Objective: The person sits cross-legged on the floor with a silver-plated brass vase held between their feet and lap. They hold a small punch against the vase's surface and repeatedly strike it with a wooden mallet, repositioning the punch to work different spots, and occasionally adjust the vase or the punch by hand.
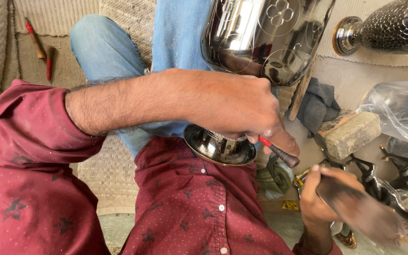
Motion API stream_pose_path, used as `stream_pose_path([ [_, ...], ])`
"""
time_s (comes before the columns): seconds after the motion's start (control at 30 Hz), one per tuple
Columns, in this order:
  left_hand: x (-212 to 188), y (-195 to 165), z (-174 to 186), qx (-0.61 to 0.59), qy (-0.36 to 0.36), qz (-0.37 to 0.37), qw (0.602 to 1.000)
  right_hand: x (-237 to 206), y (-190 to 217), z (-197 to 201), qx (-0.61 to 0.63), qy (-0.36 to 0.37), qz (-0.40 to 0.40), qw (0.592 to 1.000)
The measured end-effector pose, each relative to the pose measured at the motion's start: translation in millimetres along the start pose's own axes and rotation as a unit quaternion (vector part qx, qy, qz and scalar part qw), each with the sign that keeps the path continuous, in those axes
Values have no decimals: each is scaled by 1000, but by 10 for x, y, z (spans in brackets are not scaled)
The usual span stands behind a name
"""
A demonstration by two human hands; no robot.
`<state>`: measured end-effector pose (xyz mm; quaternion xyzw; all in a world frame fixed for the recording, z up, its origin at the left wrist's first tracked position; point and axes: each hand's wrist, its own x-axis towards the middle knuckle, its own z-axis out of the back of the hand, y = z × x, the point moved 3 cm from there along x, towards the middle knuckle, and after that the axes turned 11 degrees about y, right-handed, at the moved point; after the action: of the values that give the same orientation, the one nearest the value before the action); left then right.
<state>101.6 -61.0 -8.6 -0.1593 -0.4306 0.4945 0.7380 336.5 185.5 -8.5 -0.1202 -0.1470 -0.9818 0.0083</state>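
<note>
A large shiny metal vase (260, 38) with engraved flower patterns lies across my lap, its round foot (219, 147) toward me. My left hand (242, 108) reaches across and grips a small chisel (279, 153) with a red and dark wooden handle, held against the vase near its stem. My right hand (324, 193) is lower right, closed around a dark wooden mallet (360, 208) that is blurred by motion. Both sleeves are maroon with a star print.
A second embossed metal vase (393, 28) lies at the top right. A stone block (350, 134) and grey cloth (317, 104) sit beside it, with clear plastic (402, 108) and dark animal figurines (402, 184) at right. Two red-handled tools (41, 49) lie on the mat, top left.
</note>
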Motion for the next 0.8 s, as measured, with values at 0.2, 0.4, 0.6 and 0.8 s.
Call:
stream_pose_path([
  [0.2,-78,5,-31,-23,-24,48,998,199,38,-23,59,49,-20,997],
  [0.4,-271,-30,-158,-20,-133,127,983,435,-109,161,-16,129,68,989],
  [0.6,-385,-99,-226,-44,-224,162,960,694,-274,296,50,154,66,985],
  [0.8,-385,-214,-298,-54,-328,223,916,1326,-57,528,47,265,37,963],
])
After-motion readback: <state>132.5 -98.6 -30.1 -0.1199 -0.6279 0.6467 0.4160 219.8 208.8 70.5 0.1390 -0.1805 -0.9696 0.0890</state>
